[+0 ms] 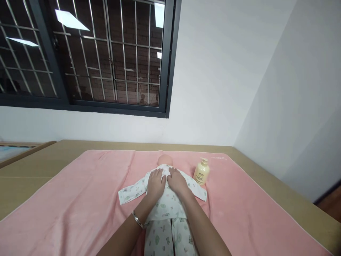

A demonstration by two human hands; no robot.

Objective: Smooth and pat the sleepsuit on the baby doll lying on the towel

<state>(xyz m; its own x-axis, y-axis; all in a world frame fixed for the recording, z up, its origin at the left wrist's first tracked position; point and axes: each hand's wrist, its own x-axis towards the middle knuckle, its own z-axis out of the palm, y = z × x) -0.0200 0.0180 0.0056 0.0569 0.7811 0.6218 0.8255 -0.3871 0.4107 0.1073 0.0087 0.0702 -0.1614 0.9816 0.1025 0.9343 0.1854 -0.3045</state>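
A baby doll (165,160) lies on a pink blanket (93,185), its head at the far end. It wears a white printed top (167,206) with long sleeves spread to both sides, and matching trousers (158,238). My left hand (156,183) rests flat on the left upper part of the top, fingers stretched toward the head. On the right upper part lies my right hand (177,180), also flat with its fingers out. A silver bracelet (137,219) circles my left wrist. Beside the doll's right-hand sleeve stands a pale yellow pump bottle (201,172).
The blanket covers most of a wooden table (34,167). White walls (213,78) rise behind and to the right. A dark-framed window (119,109) with metal bars is at the upper left. Part of another wooden frame (29,153) shows at the far left.
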